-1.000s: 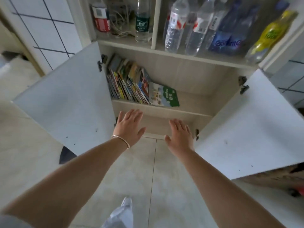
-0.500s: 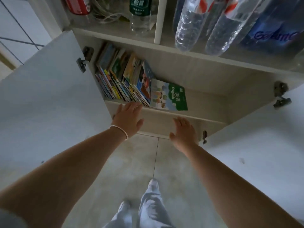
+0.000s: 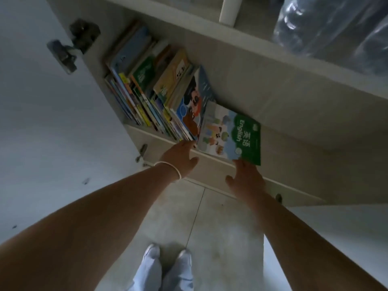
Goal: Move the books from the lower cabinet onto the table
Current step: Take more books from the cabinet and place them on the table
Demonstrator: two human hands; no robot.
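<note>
A row of thin picture books [image 3: 151,89] leans against the left wall of the lower cabinet shelf [image 3: 294,131]. A green English textbook [image 3: 231,133] lies slanted against the row's right end, its front edge over the shelf lip. My left hand [image 3: 180,158], with a white bracelet on the wrist, reaches the shelf edge at the bottom of the leaning books, fingers apart. Just under the textbook's lower right corner is my right hand [image 3: 245,177], fingertips touching it and not closed around it.
The white left door [image 3: 52,143] stands open beside my left arm, its hinge [image 3: 71,47] near the top. The right door [image 3: 346,223] is open too. Water bottles [image 3: 327,28] stand on the shelf above. My feet [image 3: 168,267] are on the tiled floor.
The view has dropped closer to the cabinet. Both hands have moved forward from in front of the shelf to the books' lower edges.
</note>
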